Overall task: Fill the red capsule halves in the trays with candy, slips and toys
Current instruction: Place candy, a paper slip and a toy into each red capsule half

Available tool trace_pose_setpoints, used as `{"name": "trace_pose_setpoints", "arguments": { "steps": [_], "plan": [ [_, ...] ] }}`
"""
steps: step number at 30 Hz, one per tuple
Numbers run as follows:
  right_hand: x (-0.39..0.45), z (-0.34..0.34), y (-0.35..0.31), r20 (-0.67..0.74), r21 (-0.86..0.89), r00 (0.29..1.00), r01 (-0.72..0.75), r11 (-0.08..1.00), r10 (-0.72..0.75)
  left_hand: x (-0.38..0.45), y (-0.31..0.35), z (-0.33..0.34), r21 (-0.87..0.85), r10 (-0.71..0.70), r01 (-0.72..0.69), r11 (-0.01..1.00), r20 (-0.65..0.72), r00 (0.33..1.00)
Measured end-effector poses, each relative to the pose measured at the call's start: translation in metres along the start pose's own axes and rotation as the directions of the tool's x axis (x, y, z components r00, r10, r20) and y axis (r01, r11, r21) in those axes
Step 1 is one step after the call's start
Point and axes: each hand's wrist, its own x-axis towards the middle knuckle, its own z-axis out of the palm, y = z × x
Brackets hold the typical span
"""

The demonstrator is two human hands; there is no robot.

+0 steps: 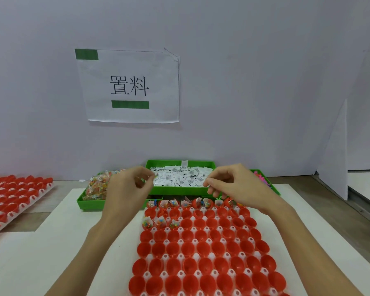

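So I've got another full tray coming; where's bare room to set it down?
Bare white mat lies left of the capsule tray, below the candy bin; a narrower strip lies right. The green bins and both hands crowd the back.

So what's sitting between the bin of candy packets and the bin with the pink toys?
In the head view, the green bin of white paper slips lies between the candy bin and the toy bin.
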Motion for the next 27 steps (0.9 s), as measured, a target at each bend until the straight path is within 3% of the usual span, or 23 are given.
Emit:
{"name": "trace_pose_setpoints", "arguments": {
  "steps": [4, 9, 15, 19, 24, 27],
  "plan": [
    [-0.001, -0.002, 0.003, -0.024, -0.013, 1.000, -0.009, 1.000, 0.009, -0.015, 0.014, 0.011, -0.204, -0.123, 0.144, 0.968, 0.113, 0.986],
    [0.001, 0.002, 0.015, -0.086, -0.125, 0.995, -0.054, 0.991, 0.043, -0.057, 0.022, 0.020, -0.523, -0.229, 0.284, 0.804, 0.168, 0.959],
    [0.018, 0.020, 0.033, -0.271, -0.288, 0.962, -0.094, 0.953, 0.013, -0.078, 0.012, 0.019, -0.520, -0.210, 0.279, 0.807, 0.189, 0.959],
    [0.052, 0.023, 0.030, -0.184, -0.406, 0.982, -0.113, 0.907, 0.040, -0.074, 0.011, 0.015, -0.518, -0.145, 0.222, 0.826, 0.186, 0.972],
    [0.082, 0.026, 0.028, -0.038, -0.621, 0.967, -0.221, 0.752, 0.253, -0.073, 0.010, 0.015, -0.542, -0.119, 0.203, 0.815, 0.187, 0.975],
    [0.094, 0.027, 0.028, -0.028, -0.657, 0.947, -0.259, 0.708, 0.320, -0.071, 0.009, 0.015, -0.551, -0.118, 0.207, 0.808, 0.193, 0.974]
  ]
}}
